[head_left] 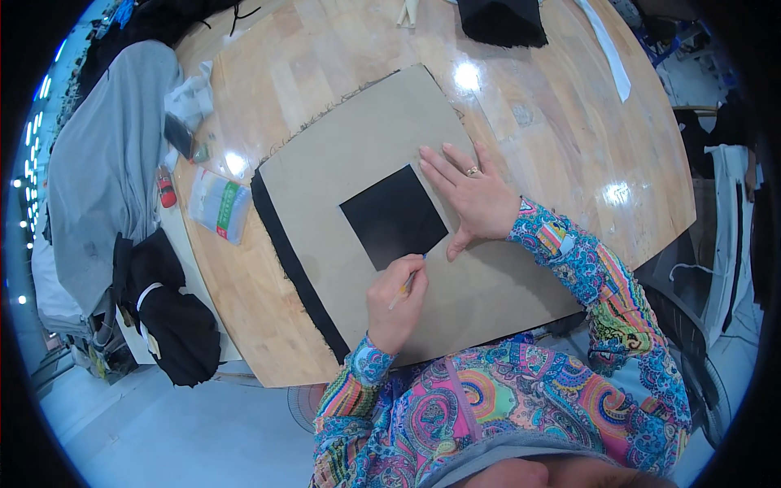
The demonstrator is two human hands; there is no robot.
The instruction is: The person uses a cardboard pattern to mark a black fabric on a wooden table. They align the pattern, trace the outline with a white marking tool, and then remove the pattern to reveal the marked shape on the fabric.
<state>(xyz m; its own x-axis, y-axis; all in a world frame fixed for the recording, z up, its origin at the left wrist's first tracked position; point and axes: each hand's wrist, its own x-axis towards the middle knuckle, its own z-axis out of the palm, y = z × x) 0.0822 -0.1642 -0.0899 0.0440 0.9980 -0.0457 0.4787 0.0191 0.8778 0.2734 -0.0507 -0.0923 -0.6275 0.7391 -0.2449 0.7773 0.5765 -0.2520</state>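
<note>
Hands: 2. Left hand (396, 302) closed around a pencil (406, 282), tip at the lower right corner of the black square (394, 215). Right hand (474, 198) flat, fingers spread, pressing the cardboard template (358, 146) just right of that square opening. Black fabric (291, 264) shows under the template's left edge, on the wooden surface (561, 122). Judgement: tracing goes best with the template pinned firmly and the pencil riding tight against the cut-out edge. Plastic packet (220, 206) well left.
</note>
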